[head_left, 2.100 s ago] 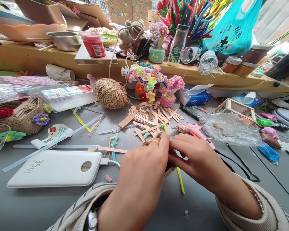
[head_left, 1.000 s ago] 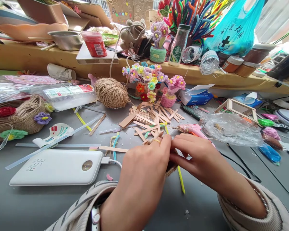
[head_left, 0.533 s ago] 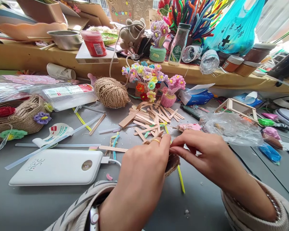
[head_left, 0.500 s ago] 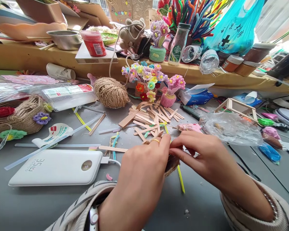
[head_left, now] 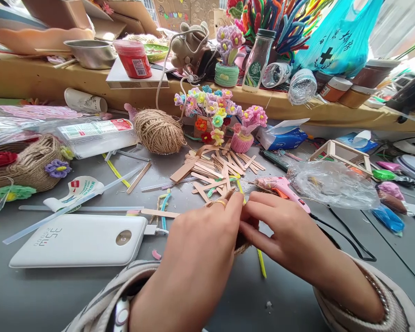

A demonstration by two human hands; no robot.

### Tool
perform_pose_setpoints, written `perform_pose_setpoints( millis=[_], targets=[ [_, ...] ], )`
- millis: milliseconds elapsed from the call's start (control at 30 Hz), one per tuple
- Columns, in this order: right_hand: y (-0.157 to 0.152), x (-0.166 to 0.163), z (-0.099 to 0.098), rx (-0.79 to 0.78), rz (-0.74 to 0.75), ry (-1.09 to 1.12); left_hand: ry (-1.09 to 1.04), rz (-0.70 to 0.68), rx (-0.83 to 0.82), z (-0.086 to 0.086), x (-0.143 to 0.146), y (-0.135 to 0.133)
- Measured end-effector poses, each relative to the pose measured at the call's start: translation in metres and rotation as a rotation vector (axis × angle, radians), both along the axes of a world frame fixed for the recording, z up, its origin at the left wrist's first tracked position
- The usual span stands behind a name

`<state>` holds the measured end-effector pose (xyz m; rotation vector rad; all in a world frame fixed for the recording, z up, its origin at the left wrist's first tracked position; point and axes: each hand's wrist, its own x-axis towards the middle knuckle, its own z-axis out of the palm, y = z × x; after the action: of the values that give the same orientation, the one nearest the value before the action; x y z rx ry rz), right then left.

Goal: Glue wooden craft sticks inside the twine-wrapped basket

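My left hand (head_left: 197,244) is closed around a small twine-wrapped piece (head_left: 242,248), mostly hidden beneath the fingers. My right hand (head_left: 283,230) meets it from the other side, thumb and fingers pinched at the same piece's edge; anything finer between the fingertips is hidden. Under the hands, a yellow pipe cleaner (head_left: 262,266) lies on the table. Just beyond the right hand rests a pink glue gun (head_left: 297,201). Craft sticks (head_left: 202,169) are heaped ahead of both hands, with a ball of jute twine (head_left: 158,132) behind them to the left.
At the left lie a white power bank (head_left: 76,244) with a cable, clear glue sticks (head_left: 72,207) and a twine-wrapped form with flowers (head_left: 38,166). Pipe-cleaner flowers (head_left: 212,110) stand at the back. A crumpled plastic bag (head_left: 335,184) is at the right, below a crowded ledge (head_left: 193,94).
My right hand has shifted slightly left and down, its fingers closer against the left hand. More of the pink glue gun now shows behind it. The view has shifted a little.
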<state>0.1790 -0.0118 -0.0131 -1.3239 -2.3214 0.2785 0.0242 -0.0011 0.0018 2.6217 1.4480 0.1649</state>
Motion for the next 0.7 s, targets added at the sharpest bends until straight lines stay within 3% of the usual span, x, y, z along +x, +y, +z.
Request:
perform_pose_setpoints(
  millis=[367,533,700],
  targets=[
    [-0.004,0.001,0.001,-0.003,-0.015,-0.040,-0.163,-0.027,-0.230,0.007,-0.029,0.005],
    [-0.004,0.001,-0.001,0.031,-0.006,-0.020,-0.130,0.006,-0.270,0.005,-0.034,0.003],
    [-0.005,0.001,-0.002,0.040,-0.013,0.002,-0.160,-0.046,-0.245,0.000,-0.035,0.006]
  ],
)
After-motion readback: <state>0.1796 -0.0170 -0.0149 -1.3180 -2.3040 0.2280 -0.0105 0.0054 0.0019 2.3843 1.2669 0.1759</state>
